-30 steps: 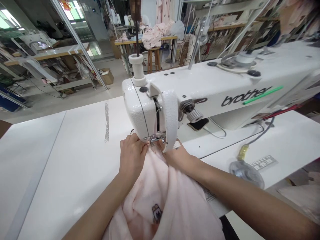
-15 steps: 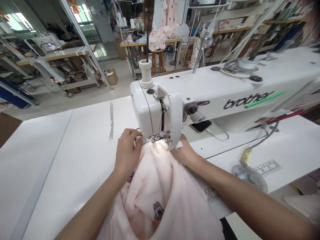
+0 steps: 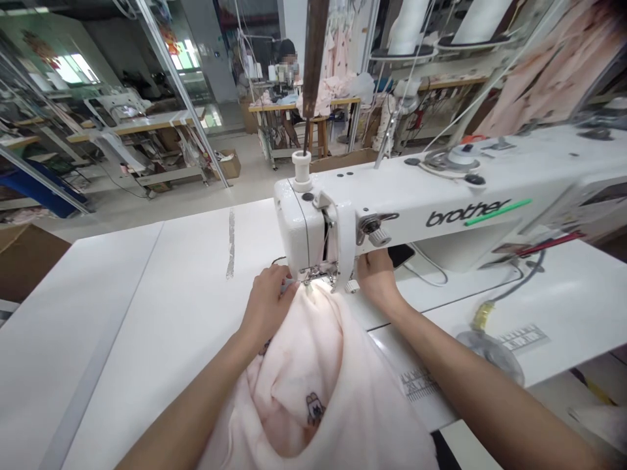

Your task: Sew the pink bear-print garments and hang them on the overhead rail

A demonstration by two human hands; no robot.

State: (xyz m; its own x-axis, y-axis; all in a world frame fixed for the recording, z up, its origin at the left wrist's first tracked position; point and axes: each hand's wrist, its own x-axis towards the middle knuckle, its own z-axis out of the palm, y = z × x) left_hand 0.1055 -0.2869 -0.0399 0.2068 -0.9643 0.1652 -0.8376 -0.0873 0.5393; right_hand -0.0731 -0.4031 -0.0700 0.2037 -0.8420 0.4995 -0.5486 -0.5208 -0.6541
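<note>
Pale pink fabric (image 3: 313, 352) with small printed animal figures lies gathered in folds under the needle area of a white sewing machine (image 3: 313, 228). On the left of the needle, my left hand (image 3: 269, 297) has its fingers curled and its thumb against the fabric's edge, pinching it. My right hand (image 3: 376, 277) is to the right of the machine head, beneath the arm and off the fabric's front part. Its fingers are curled and their tips partly hidden, so what they hold cannot be made out. A lamp lights the fabric at the presser foot (image 3: 313, 275).
A dark phone (image 3: 400, 254) with a white cable lies under the machine arm. A clear round object (image 3: 490, 352) and a printed ruler scale (image 3: 524, 337) are at the right of the white table (image 3: 196, 313). A cardboard box (image 3: 29, 258) stands left. Another person sits in the background.
My right hand has moved away from the fabric, to the right and back under the machine arm. My left hand stays at the fabric by the needle. The view has shifted slightly.
</note>
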